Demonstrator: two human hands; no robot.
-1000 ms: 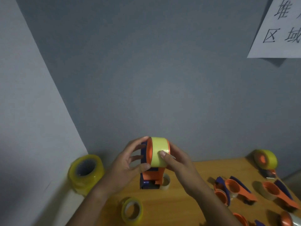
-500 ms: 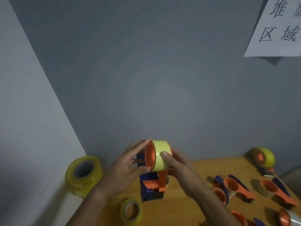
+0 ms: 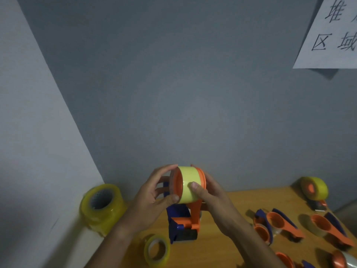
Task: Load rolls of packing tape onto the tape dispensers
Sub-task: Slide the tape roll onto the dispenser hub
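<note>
As the tape roll (image 3: 188, 185) has turned slightly since a second ago, seated on the dispenser (image 3: 183, 219) above the worktop (image 3: 228, 246); left hand (image 3: 152, 200) and right hand (image 3: 210, 198) fingers grip it; loading judged nearly complete.

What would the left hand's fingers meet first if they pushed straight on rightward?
Likely the tape roll on the held dispenser: the left hand already touches its edge, and the right hand lies beyond.

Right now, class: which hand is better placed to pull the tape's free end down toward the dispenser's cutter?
Right hand: its thumb lies on the tape roll face; the left hand steadies the dispenser.
</note>
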